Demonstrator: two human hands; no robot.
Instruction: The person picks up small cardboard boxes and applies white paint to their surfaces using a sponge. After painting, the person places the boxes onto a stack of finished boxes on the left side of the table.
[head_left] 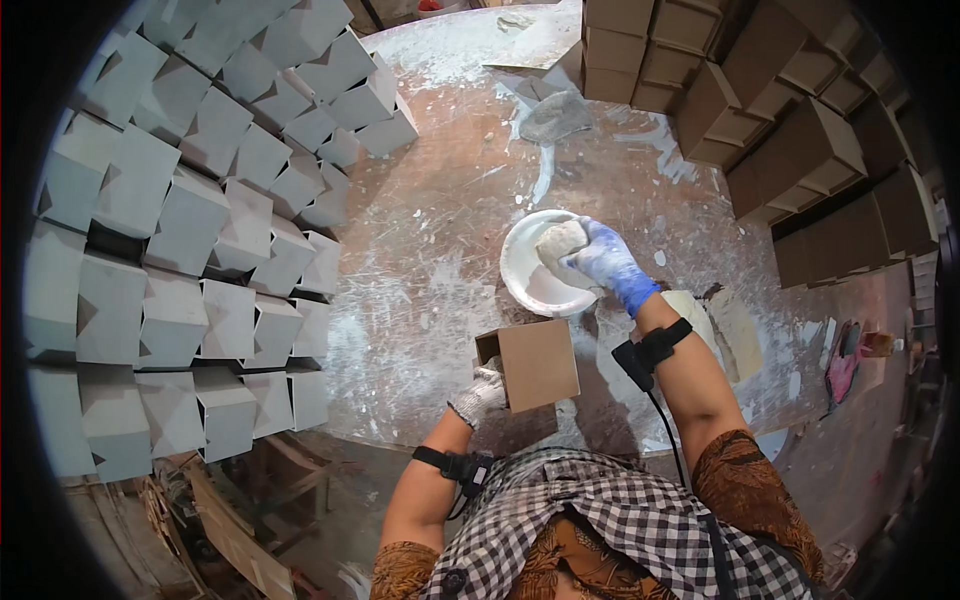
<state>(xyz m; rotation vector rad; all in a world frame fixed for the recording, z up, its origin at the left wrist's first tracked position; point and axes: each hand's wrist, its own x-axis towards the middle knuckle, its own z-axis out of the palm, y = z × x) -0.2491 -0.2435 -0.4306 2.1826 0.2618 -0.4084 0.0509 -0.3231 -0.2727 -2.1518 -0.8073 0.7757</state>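
Observation:
My left hand (482, 392), in a whitish knit glove, holds a brown box (540, 366) from its open left side, with the fingers partly inside. The box is bare brown on the faces I can see. My right hand (612, 262), in a blue and white glove smeared with white, grips a whitish sponge (561, 241) over a white bowl (516, 268). White liquid or paste shows inside the bowl. Whether the sponge touches the bowl's rim or the paste, I cannot tell.
Whitish-grey boxes (175, 225) are stacked high on the left. Brown boxes (800, 165) are piled at the right and far right. A grey cloth-like lump (556, 117) lies on the white-smeared table (430, 220). Something pink (845, 365) lies at the right.

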